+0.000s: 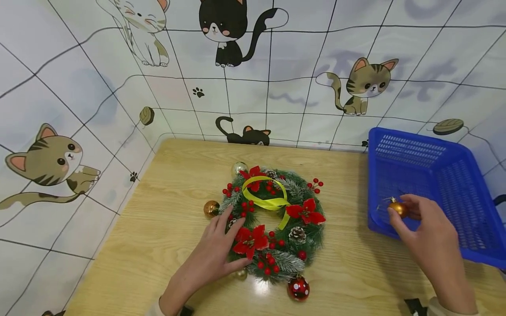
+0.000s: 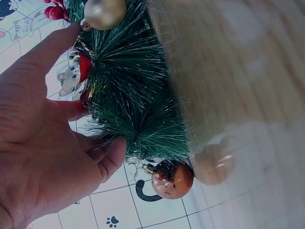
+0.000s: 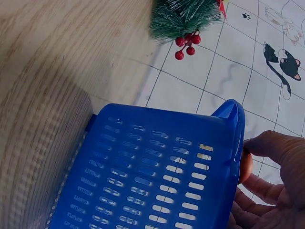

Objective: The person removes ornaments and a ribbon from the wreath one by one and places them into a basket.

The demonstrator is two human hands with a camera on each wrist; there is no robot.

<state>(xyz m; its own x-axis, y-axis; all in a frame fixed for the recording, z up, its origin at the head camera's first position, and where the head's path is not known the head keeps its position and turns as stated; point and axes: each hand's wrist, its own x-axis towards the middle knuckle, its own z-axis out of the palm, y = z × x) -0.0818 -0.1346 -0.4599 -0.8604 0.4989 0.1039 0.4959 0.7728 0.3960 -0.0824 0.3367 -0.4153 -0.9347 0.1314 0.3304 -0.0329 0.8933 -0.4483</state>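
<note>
A green wreath [image 1: 314, 239] with red flowers, berries, pinecones and a yellow ribbon [image 1: 269, 202] lies on the table. My left hand [image 1: 215, 245] rests on its left side, fingers spread over the greenery. Over the near left edge of the blue basket [image 1: 419, 171], my right hand [image 1: 431, 237] pinches a small gold ball ornament [image 1: 398, 208] between thumb and fingers. Around the wreath's rim sit a copper ball [image 1: 211, 209], a pale gold ball [image 1: 239, 168], another gold ball [image 1: 241, 274] and a red ball with white dots [image 1: 298, 289]. In the right wrist view, the basket wall partly hides the held ornament [image 3: 245, 166].
The wooden table [image 1: 158, 197] meets a cat-patterned backdrop [image 1: 276, 96] at its back and left sides. The basket stands at the right end of the table, its slotted walls rising above the surface.
</note>
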